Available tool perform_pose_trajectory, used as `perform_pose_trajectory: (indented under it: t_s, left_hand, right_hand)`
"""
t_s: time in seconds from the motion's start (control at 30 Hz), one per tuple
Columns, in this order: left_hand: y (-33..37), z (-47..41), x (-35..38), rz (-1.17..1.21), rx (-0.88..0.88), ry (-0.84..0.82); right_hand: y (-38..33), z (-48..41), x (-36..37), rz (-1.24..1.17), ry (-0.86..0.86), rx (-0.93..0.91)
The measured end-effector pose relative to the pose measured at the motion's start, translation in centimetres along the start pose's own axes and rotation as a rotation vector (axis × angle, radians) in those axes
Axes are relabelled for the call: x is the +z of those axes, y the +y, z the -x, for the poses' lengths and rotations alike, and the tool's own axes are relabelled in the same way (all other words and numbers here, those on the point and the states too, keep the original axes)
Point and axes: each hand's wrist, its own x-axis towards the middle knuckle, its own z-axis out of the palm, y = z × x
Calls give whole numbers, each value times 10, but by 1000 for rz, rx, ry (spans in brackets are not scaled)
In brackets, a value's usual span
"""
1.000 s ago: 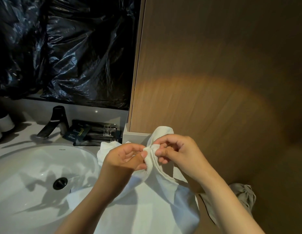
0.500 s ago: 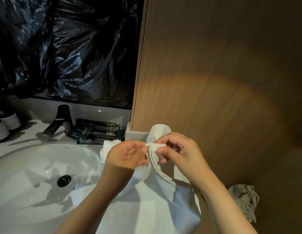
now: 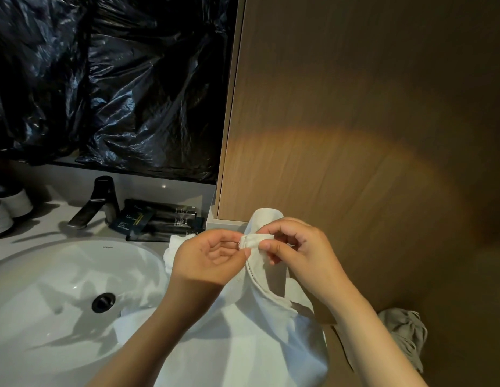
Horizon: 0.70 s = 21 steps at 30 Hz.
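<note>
Since the earlier frame, the pinched corner of the white towel has been turned over into a small folded tab. The left hand and right hand each pinch this tab between thumb and fingertips. The towel is held up at the counter's right end, between the basin and the wooden panel, with its body draping toward the person. For a clean fold, keep the hem edges aligned, hold even tension on both sides, and keep the hanging cloth out of the basin. A dark faucet, black sachets and white cups stand on the pale countertop. Black plastic sheeting covers the wall behind. A grey cloth lies low at right.
</note>
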Motion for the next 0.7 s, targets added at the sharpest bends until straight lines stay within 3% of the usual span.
perform_pose_trajectory:
  t_s: [0.23, 0.4, 0.53, 0.7]
  left_hand:
    - [34, -28, -20, -114, 171, 54]
    - [69, -51, -37, -231, 335, 34]
    - [97, -69, -40, -184, 439, 50]
    - [125, -84, -45, -193, 547, 84]
  right_hand:
    - [14, -16, -54, 501, -43, -2]
    - [-5, -26, -73, 702, 67, -159]
    - [-30, -42, -81, 750, 214, -283]
    - [-56, -64, -95, 612, 330, -343]
